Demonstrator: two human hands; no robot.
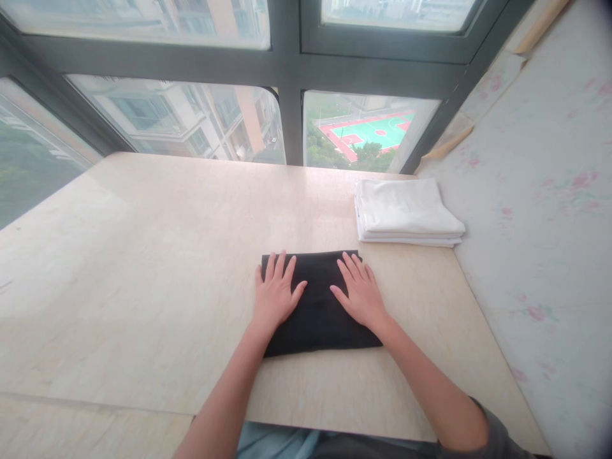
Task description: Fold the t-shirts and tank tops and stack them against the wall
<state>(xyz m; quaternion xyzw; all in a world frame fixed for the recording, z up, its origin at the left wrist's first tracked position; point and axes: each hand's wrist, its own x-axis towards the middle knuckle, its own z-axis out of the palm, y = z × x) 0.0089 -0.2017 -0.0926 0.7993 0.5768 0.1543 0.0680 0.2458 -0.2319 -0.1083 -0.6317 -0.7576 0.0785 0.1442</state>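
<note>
A black folded cloth [318, 319], roughly rectangular, lies flat on the pale stone-look sill in front of me. On its left side rests my left hand [277, 290], palm down with the fingers spread. My right hand [358, 287] lies the same way on the right side, its fingertips near the cloth's far edge. Both thumbs point inward, with a strip of black fabric showing between them. Neither hand grips the cloth. Whether it is a garment cannot be told from its folded shape.
A stack of folded white cloths [406, 207] sits at the back right, near the floral-papered wall [540, 255]. Dark window frames [287, 64] border the sill's far side. The sill [143, 274] stretches away to the left, with a seam at the lower left.
</note>
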